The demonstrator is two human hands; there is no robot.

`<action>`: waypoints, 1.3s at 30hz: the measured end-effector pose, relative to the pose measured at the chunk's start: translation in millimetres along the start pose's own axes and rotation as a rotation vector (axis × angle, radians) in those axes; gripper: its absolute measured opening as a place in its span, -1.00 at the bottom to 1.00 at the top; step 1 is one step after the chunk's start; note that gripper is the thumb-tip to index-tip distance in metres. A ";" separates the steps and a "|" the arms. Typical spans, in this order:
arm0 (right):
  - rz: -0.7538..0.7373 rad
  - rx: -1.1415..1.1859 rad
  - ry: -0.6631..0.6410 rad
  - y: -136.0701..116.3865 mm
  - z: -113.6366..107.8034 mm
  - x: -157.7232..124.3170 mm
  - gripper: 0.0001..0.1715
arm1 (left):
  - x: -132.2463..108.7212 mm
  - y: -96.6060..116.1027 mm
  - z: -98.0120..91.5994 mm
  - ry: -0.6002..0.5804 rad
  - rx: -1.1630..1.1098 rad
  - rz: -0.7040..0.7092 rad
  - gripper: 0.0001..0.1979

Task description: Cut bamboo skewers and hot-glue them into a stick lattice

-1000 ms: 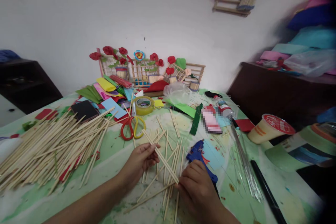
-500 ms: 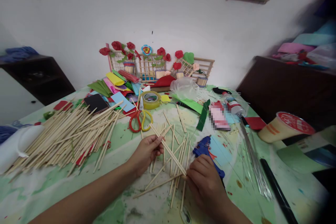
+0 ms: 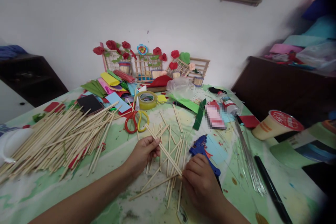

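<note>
Between my hands a pair of thin wooden sticks (image 3: 169, 157) lies side by side, slanting from upper left to lower right. My left hand (image 3: 145, 154) is closed, pinching them near the upper end. My right hand (image 3: 201, 178) has its fingers curled at their lower end, and its fingertips are partly hidden. Several loose wooden sticks (image 3: 170, 190) lie crossed on the table beneath. Just beyond my right hand rests a blue glue gun (image 3: 198, 146), partly covered by that hand.
A big heap of sticks (image 3: 52, 140) lies left. Scissors (image 3: 136, 121) and a tape roll (image 3: 147, 100) sit beyond my hands. Lattice frames with red paper flowers (image 3: 147, 64) lean on the wall. Wires (image 3: 249, 161), a black rod (image 3: 273, 189) and a sealed cup (image 3: 278, 125) are right.
The view has swung slightly to the right, so most things appear shifted left. Both hands keep nearly the same pose on the sticks.
</note>
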State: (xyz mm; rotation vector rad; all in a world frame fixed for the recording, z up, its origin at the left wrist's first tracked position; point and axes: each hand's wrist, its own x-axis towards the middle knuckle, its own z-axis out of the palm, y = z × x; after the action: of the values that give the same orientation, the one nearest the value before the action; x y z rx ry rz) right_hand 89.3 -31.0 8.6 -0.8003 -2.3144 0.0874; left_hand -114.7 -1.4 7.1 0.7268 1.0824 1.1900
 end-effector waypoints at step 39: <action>0.036 0.140 -0.120 10.5 1.4 -3.6 -0.83 | 0.1 -4.8 -4.1 -0.053 0.082 0.078 -0.69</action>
State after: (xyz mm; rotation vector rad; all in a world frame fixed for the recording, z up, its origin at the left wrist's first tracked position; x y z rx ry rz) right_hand 96.1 -24.4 2.6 -0.7851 -2.3759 0.3175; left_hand -116.8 -2.8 1.4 0.8661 1.0723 1.1908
